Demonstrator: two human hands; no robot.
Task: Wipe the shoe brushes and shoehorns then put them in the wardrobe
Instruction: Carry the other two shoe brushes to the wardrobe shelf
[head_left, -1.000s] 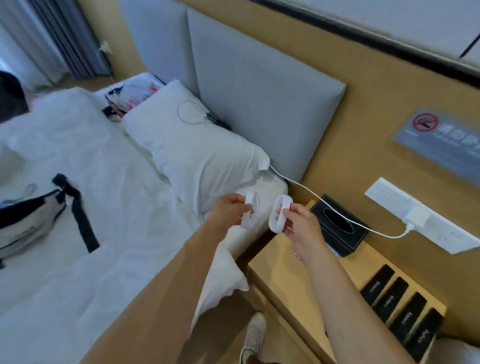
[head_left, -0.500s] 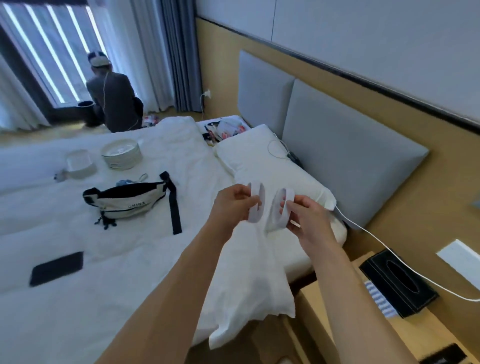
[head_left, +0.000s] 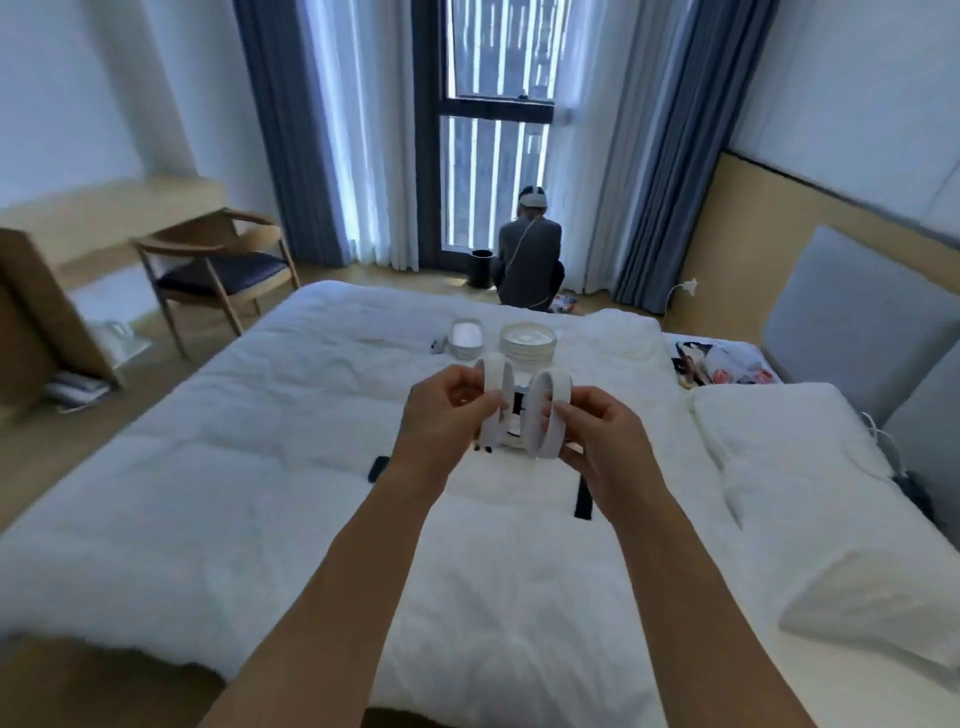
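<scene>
Two white oval plastic shoe brushes, the left one (head_left: 493, 405) and the right one (head_left: 548, 415), hang edge-on above the white bed (head_left: 260, 493). Left hand (head_left: 447, 421) and right hand (head_left: 597, 431) each pinch one with curled fingers; motion blur hides any bristles.

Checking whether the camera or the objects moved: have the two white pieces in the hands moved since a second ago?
Yes. The white pieces left the nightstand side by the pillow and are now over the middle of the bed.
</scene>
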